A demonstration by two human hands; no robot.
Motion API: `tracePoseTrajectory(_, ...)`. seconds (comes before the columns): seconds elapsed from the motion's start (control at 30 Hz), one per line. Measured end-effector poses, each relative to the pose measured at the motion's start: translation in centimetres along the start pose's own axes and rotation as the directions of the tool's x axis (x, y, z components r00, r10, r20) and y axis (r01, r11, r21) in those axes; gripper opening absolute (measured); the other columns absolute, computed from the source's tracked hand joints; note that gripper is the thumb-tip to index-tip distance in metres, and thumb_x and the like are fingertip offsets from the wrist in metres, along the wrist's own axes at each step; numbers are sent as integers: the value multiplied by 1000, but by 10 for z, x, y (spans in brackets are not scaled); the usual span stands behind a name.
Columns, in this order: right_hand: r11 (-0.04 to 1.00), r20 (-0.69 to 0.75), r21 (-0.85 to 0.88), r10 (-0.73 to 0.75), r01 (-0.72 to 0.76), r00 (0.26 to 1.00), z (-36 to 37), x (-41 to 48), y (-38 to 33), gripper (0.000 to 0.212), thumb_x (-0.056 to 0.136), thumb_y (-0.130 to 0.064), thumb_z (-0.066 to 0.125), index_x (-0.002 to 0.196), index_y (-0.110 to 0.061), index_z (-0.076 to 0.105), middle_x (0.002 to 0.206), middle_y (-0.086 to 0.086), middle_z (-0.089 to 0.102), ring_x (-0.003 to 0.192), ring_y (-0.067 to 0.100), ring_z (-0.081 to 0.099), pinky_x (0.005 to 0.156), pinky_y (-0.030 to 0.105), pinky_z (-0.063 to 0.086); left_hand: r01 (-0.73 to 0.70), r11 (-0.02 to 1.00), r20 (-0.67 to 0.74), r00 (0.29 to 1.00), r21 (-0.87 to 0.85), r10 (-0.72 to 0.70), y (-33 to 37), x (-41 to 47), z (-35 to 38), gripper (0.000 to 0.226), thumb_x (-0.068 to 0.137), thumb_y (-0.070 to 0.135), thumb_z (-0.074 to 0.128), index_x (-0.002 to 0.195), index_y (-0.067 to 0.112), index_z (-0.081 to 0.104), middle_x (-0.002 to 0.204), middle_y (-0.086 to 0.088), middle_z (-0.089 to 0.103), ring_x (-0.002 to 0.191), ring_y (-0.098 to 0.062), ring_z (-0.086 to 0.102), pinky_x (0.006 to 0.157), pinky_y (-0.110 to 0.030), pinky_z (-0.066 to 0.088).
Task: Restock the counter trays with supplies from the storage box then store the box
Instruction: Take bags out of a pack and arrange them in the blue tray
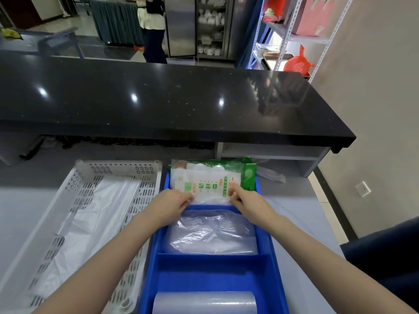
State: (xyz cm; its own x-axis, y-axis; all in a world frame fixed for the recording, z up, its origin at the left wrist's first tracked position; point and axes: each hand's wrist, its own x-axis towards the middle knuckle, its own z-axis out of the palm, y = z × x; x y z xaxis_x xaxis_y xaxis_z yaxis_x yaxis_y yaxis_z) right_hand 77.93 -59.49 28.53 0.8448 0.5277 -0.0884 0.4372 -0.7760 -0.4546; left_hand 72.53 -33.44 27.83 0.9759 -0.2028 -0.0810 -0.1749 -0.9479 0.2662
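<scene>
A blue divided tray lies in front of me on the grey table. Its far compartment holds flat packets of disposable gloves, white and green with orange print. My left hand and my right hand both pinch the near edge of the top packet. The middle compartment holds clear plastic bags. A roll of clear film lies in the nearest compartment. To the left stands a white perforated storage box with clear plastic sheeting in it.
A black raised counter spans the far side, with an open shelf beneath its right end. A metal rack stands by the right wall. A person stands beyond the counter. A dark chair sits at my right.
</scene>
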Motion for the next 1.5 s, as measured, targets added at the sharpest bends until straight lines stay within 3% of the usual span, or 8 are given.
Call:
tracePoseTrajectory(0.1, 983, 21, -178, -32, 35, 999, -5, 4, 1, 10, 95, -25, 51, 99, -21, 59, 99, 1, 67, 88, 22, 60, 71, 36, 52, 31, 999, -28, 999, 44, -30, 0, 2, -3, 19, 99, 32, 40, 115, 30, 50, 91, 4, 64, 78, -14, 54, 66, -24, 44)
tracePoseTrajectory(0.27, 873, -73, -473, -179, 124, 981, 6, 10, 0, 8, 88, -14, 59, 89, -11, 67, 94, 5, 55, 87, 24, 50, 63, 33, 41, -27, 984, -185, 981, 177, 60, 0, 5, -1, 18, 95, 34, 51, 97, 26, 67, 95, 4, 64, 90, -18, 46, 76, -29, 34)
tracePoseTrajectory(0.5, 924, 32, -372, -79, 85, 996, 10, -2, 4, 28, 96, -21, 44, 118, -15, 60, 116, 1, 54, 102, 22, 53, 80, 39, 53, -57, 979, -223, 970, 197, 101, -3, -5, 6, 31, 95, 41, 44, 90, 26, 71, 109, 10, 51, 101, -12, 40, 90, -29, 36)
tracePoseTrajectory(0.73, 950, 184, -312, 63, -2, 981, 1, 0, -13, 30, 95, -35, 39, 103, -16, 61, 108, 4, 64, 94, 22, 59, 80, 37, 53, -9, 987, -15, 1000, 159, 12, -1, -3, 7, 27, 92, 44, 44, 114, 34, 57, 107, 6, 60, 99, -15, 47, 91, -30, 39)
tracePoseTrajectory(0.83, 941, 55, -339, 1, 18, 998, -4, -3, -13, 23, 95, -35, 42, 94, -18, 57, 103, 2, 65, 88, 20, 55, 70, 32, 46, 38, 998, -79, 996, 51, -34, 2, -3, -2, 26, 86, 46, 52, 108, 32, 54, 94, 10, 62, 87, -11, 53, 81, -28, 48)
tracePoseTrajectory(1.07, 923, -87, -297, -280, 243, 956, 6, -7, -23, 41, 93, -17, 55, 134, -17, 51, 132, 2, 54, 120, 21, 47, 91, 39, 49, -133, 989, -305, 941, 63, 146, 23, -2, -10, 28, 83, 32, 64, 108, 21, 64, 101, 4, 59, 85, -14, 58, 68, -25, 47)
tracePoseTrajectory(1.17, 936, -23, -276, -236, 221, 972, 15, -3, -27, 38, 97, -21, 47, 134, -20, 52, 129, -1, 54, 118, 22, 46, 87, 41, 49, -238, 967, -209, 945, 91, 252, 34, 2, -2, 35, 85, 28, 62, 120, 22, 60, 108, 3, 61, 91, -14, 58, 70, -24, 43)
tracePoseTrajectory(1.5, 995, 155, -94, 2, 13, 988, 14, 17, -34, 27, 93, -29, 45, 112, -28, 66, 113, -2, 67, 101, 22, 59, 77, 38, 51, -102, 994, 43, 994, 45, 100, 43, 22, 11, 30, 90, 38, 48, 112, 21, 60, 107, 1, 61, 91, -17, 55, 70, -30, 45)
